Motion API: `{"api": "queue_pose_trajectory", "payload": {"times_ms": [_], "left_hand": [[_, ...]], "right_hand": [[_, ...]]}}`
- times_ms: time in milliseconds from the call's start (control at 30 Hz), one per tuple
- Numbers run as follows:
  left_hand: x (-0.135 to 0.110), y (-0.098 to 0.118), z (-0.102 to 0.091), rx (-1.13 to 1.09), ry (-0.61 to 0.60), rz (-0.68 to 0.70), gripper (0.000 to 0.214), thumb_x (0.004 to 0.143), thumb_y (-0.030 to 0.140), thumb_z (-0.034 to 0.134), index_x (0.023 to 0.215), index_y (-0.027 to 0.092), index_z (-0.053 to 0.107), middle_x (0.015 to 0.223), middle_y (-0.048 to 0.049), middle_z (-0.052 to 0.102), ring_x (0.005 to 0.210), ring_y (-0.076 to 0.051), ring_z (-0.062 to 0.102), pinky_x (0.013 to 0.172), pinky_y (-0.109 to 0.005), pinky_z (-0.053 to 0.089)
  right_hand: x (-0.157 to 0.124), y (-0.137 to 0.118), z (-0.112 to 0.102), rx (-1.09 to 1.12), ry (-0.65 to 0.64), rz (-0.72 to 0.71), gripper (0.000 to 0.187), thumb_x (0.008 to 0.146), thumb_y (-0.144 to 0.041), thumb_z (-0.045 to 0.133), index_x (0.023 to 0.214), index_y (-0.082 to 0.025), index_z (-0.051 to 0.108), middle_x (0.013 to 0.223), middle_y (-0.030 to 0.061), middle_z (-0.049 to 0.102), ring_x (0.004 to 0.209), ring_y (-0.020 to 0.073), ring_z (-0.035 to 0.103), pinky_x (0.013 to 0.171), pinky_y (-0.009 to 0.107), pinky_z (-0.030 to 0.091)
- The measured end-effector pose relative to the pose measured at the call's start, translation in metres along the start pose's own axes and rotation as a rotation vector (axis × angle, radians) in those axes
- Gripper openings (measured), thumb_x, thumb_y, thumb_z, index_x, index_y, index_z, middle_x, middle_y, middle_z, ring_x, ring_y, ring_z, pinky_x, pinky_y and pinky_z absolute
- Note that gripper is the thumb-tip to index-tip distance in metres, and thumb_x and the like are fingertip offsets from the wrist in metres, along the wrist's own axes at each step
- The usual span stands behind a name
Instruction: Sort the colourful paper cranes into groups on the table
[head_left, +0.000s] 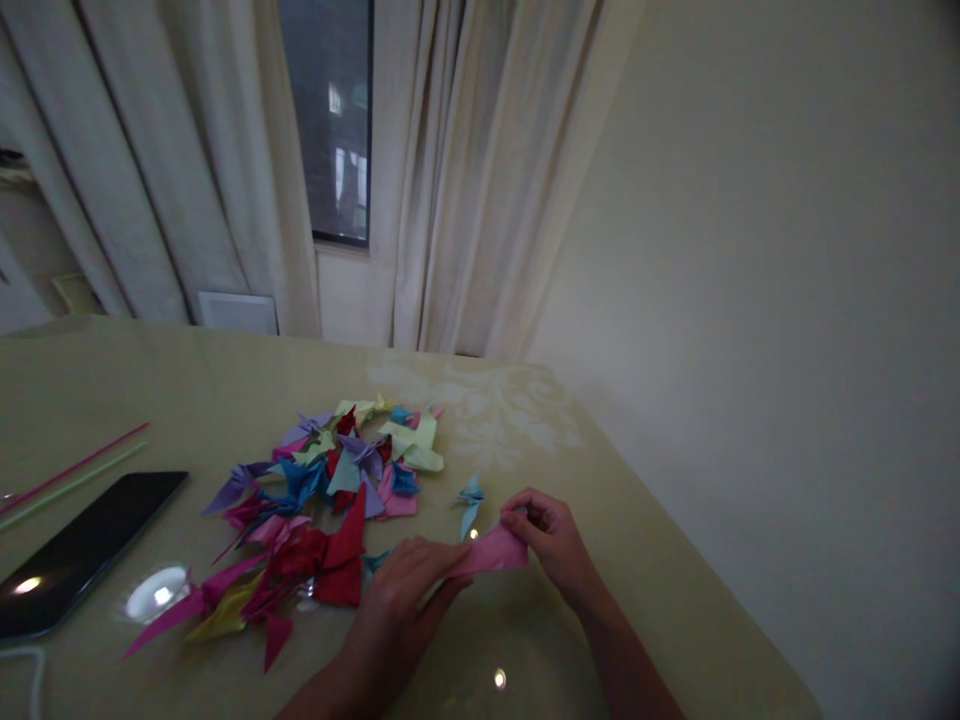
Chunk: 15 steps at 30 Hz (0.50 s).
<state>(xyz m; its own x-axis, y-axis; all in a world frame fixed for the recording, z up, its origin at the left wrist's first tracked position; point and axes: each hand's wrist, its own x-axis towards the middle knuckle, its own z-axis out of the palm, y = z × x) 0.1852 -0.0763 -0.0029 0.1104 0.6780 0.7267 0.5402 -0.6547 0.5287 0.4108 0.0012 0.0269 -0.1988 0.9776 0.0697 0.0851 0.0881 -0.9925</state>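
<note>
Between my two hands is a folded piece of pink paper (pixel 495 551), held just above the table (pixel 555 640). My left hand (pixel 409 590) grips its left end, thumb below and fingers on top. At its upper right corner, the thumb and fingers of my right hand (pixel 551 540) pinch the edge. A small light-blue paper crane (pixel 470 502) stands just beyond the pink paper. To the left lies a heap of folded paper cranes in several colours, among them a red one (pixel 341 555) close to my left hand.
On the left lie a black smartphone (pixel 82 550), a pink stick (pixel 75 468) and a green stick (pixel 75 485). A white cable (pixel 34 670) reaches in at the lower left corner. A wall (pixel 765 300) runs along the table's right side; curtains (pixel 480 180) hang behind it.
</note>
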Motion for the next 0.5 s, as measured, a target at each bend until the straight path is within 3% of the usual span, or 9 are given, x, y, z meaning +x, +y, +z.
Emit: {"api": "queue_pose_trajectory", "payload": {"times_ms": [233, 500], "left_hand": [[0.012, 0.001, -0.012, -0.115, 0.094, -0.189, 0.023, 0.102, 0.041, 0.063, 0.109, 0.025, 0.078, 0.086, -0.0007, 0.081, 0.073, -0.013, 0.076, 0.066, -0.019, 0.059], [0.013, -0.003, -0.014, -0.142, 0.104, -0.168, 0.028, 0.095, 0.046, 0.072, 0.108, 0.023, 0.08, 0.082, -0.0022, 0.079, 0.068, -0.014, 0.072, 0.065, -0.021, 0.058]], "right_hand": [[0.003, 0.0, -0.001, 0.025, 0.071, -0.051, 0.042, 0.074, -0.055, 0.088, 0.079, -0.016, 0.073, 0.065, -0.0008, 0.061, 0.06, 0.0125, 0.05, 0.055, 0.024, 0.035], [0.006, 0.004, 0.001, 0.029, 0.09, -0.103, 0.043, 0.074, -0.056, 0.088, 0.079, -0.016, 0.073, 0.064, -0.0013, 0.061, 0.058, 0.0119, 0.049, 0.053, 0.023, 0.034]]}}
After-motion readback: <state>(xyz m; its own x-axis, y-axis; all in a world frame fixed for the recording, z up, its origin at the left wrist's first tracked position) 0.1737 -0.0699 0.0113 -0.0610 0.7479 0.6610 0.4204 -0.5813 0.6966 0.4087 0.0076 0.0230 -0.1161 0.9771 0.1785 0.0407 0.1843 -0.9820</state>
